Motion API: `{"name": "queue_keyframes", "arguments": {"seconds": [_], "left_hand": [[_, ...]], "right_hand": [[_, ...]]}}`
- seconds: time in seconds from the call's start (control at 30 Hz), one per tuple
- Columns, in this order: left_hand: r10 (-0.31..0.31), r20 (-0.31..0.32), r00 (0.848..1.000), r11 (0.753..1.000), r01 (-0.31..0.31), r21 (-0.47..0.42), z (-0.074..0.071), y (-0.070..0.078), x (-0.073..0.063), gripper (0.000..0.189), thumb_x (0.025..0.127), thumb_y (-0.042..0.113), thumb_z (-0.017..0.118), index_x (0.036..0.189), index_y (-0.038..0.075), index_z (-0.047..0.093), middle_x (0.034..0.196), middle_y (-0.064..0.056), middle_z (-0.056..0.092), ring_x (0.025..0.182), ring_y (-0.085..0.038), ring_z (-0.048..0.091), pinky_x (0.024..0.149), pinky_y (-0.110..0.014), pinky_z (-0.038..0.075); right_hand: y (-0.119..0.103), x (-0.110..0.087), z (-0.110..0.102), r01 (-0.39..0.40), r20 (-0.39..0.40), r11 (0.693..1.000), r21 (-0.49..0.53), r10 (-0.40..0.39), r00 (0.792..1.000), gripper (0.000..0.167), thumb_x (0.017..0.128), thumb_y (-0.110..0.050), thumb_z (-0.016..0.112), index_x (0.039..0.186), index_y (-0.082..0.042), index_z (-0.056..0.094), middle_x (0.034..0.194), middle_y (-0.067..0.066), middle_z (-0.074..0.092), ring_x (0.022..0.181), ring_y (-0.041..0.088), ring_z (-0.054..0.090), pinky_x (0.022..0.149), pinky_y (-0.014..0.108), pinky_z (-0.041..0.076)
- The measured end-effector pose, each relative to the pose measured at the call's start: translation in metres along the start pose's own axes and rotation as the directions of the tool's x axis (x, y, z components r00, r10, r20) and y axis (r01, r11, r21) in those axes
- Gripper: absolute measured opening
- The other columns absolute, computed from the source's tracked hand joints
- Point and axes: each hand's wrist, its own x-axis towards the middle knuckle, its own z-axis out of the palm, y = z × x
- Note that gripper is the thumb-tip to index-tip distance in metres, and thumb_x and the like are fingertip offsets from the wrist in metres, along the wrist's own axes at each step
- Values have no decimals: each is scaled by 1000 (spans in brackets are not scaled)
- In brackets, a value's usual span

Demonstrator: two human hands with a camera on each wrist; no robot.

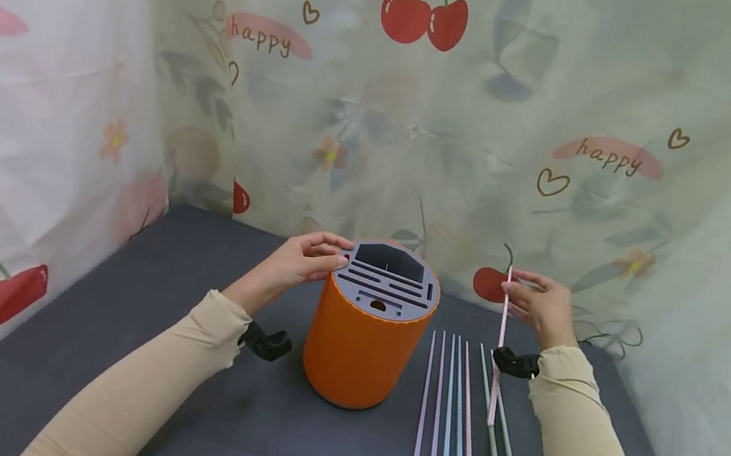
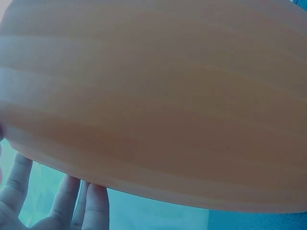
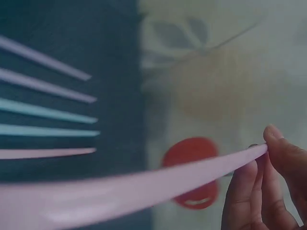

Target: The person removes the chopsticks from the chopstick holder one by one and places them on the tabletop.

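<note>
An orange cylindrical utensil holder [image 1: 361,347] with a grey slotted top [image 1: 386,279] stands upright at the middle of the table. At its left rim, my left hand [image 1: 291,264] rests fingertips and thumb on the edge. Its orange wall [image 2: 158,105] fills most of the left wrist view, with several fingers [image 2: 96,206] reaching straight to its edge. My right hand [image 1: 540,303] pinches the thin end of a pink chopstick [image 1: 504,322] between thumb and fingers. In the right wrist view the pink chopstick [image 3: 144,187] runs out from the fingertips toward the lower left.
Several pastel chopsticks [image 1: 458,402] in purple, blue and pink lie side by side right of the holder. Two greenish ones [image 1: 507,442] lie farther right, partly behind the held chopstick. A cherry-print curtain [image 1: 353,122] surrounds the dark table [image 1: 275,437].
</note>
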Motion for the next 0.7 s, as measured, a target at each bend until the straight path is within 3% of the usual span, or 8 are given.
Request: {"name": "queue_keyframes", "arguments": {"seconds": [0.13,0.3,0.57,0.7], "left_hand": [[-8,0,1000,1000,8,-9,1,0,0,39,91,26,69,128,16,60,118,-6,60,114,-21,58,105,-43,43],[-13,-9,1000,1000,13,-13,1,1,-1,37,91,26,69,126,17,61,118,-6,62,113,-21,59,104,-42,45],[-4,6,1000,1000,4,-9,1,1,-1,36,92,27,68,126,19,61,121,-6,61,115,-22,58,104,-43,44],[-5,3,1000,1000,5,-9,0,0,0,35,92,27,68,125,20,61,120,-6,61,116,-22,58,105,-42,44]], "right_hand": [[49,5,1,-61,-48,982,-176,54,997,49,90,-10,68,135,2,52,78,-11,66,69,3,66,74,29,58],[92,7,2,-104,-70,956,-274,88,994,43,89,-7,69,129,5,58,79,-4,69,71,9,67,68,29,59],[120,7,3,-131,-130,931,-340,92,987,38,85,-4,72,120,7,63,77,5,68,64,13,64,57,28,57],[129,7,6,-147,-127,923,-355,109,986,37,84,-3,72,119,7,63,84,12,68,62,13,64,56,29,57]]}}
